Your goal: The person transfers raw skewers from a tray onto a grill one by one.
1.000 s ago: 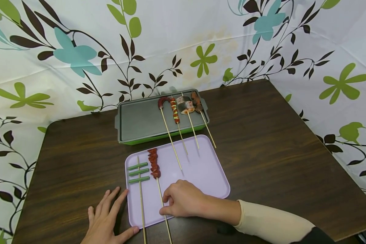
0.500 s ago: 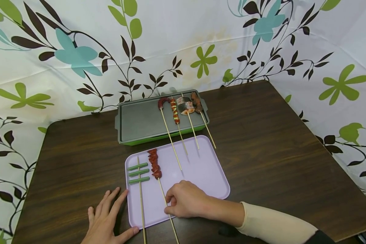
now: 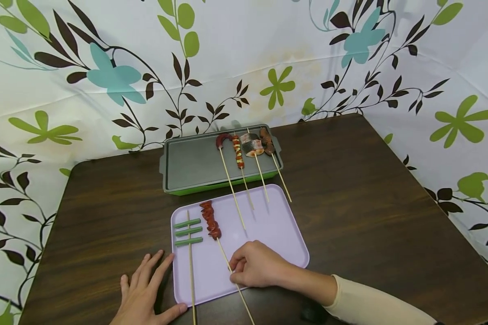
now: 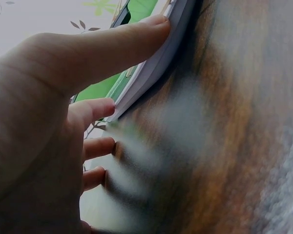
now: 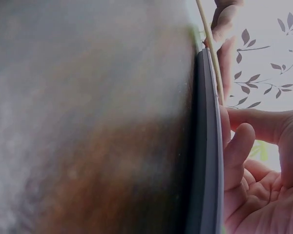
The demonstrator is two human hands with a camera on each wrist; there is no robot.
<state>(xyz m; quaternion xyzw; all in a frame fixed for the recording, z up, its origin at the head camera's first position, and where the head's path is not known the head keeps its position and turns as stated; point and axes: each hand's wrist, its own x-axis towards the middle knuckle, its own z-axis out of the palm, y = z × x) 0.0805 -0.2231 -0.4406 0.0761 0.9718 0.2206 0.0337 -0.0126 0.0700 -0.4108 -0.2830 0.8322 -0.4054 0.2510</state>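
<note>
In the head view my right hand [image 3: 262,264] pinches the stick of a skewer of red meat pieces [image 3: 211,221] between thumb and forefinger. That skewer lies slanted on a lilac tray [image 3: 278,234], its stick reaching past the front rim. The right wrist view shows the thin stick [image 5: 211,44] at my fingertips by the tray's edge. My left hand [image 3: 144,286] rests spread at the tray's left corner, with forefinger and thumb touching the rim. Left of the meat lies a skewer with green bean-like pieces [image 3: 189,232] across it.
Behind the tray stands a grey-topped, green-sided grill [image 3: 191,164]. On its right half lie a curled dark red skewer [image 3: 222,140], a red-and-yellow skewer [image 3: 238,152], a fish-slice skewer [image 3: 252,144] and a brown meat skewer [image 3: 267,141]. Their sticks overhang the tray and table [image 3: 349,203].
My right hand has slid the stick of the red meat skewer to the right, so the skewer slants more. The left hand keeps its place at the tray. The head view has shifted slightly.
</note>
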